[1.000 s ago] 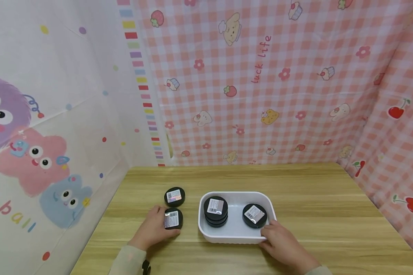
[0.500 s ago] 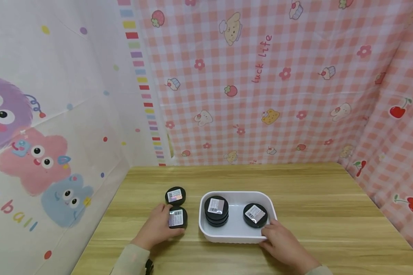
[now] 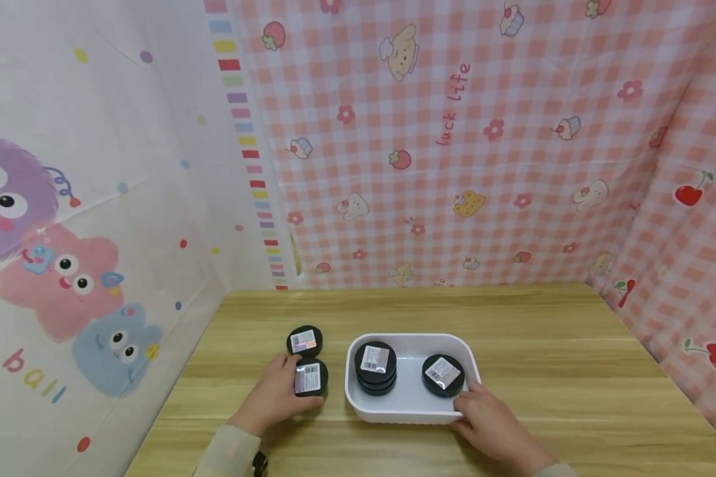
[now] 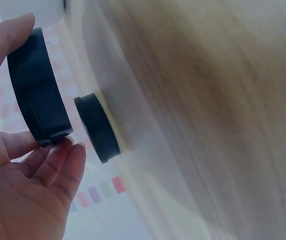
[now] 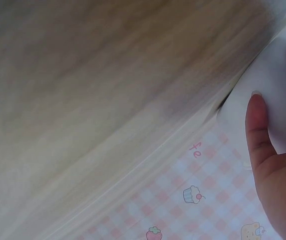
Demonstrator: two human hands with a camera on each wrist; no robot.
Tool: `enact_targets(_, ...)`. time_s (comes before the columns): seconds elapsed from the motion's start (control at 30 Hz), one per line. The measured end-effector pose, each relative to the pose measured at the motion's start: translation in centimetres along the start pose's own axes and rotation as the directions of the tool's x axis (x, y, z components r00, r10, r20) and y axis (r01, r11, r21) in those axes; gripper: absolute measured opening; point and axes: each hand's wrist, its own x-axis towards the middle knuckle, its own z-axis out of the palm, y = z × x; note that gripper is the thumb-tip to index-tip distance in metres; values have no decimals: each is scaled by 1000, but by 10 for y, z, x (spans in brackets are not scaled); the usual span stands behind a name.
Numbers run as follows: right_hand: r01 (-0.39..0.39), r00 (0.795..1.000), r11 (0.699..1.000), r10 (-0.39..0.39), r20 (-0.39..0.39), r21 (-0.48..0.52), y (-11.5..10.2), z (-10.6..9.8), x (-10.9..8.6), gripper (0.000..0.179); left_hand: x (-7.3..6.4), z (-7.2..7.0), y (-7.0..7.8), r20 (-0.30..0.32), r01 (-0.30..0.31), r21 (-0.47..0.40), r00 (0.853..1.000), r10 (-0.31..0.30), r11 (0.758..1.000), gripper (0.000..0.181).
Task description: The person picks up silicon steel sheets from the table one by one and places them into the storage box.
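Observation:
My left hand (image 3: 274,397) grips a round black disc-shaped case (image 3: 312,379) by its edges, thumb on one side and fingers on the other. A white label with a barcode covers its top. In the left wrist view the held case (image 4: 40,90) is raised off the wooden surface. Just behind it a second black case (image 3: 305,341) lies on the table. My right hand (image 3: 492,424) holds the front right corner of a white rectangular bin (image 3: 408,417). Inside the bin, a stack of several black cases (image 3: 376,363) stands at the left and one more case (image 3: 443,375) lies at the right.
The wooden table (image 3: 549,358) runs back to a pink checked cloth (image 3: 429,232) hung behind it. A white cloth (image 3: 173,278) with cartoon figures hangs along the left side.
My left hand has moved a little to the right and taken the gripped case with it, towards the bin. The right hand and the bin have stayed in place.

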Motion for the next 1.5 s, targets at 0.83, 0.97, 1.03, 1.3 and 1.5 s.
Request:
enact_targets(0.83, 20, 999, 1000, -19, -27, 5, 5, 5, -2, 31, 12, -11, 26, 16, -63, 46, 998, 62, 997, 99)
enact_targets(0.97, 22, 999, 1000, -22, -26, -3, 4, 5, -1, 30, 12, -15, 35, -1, -108, 57, 994, 108, 993, 98)
enact_targets(1.03, 20, 1000, 1000, -20, -24, -4, 4, 5, -1, 30, 12, -17, 39, -4, -124, 61, 992, 124, 990, 96)
enact_targets(1.3, 8, 1000, 1000, -8, -16, 3, 4, 5, -1, 29, 13, -18, 50, 2, -170, 65, 985, 170, 983, 90)
enact_targets(1.5, 10, 1000, 1000, -10, -14, -2, 4, 5, -2, 29, 16, -17, 55, 37, -170, 51, 985, 169, 984, 90)
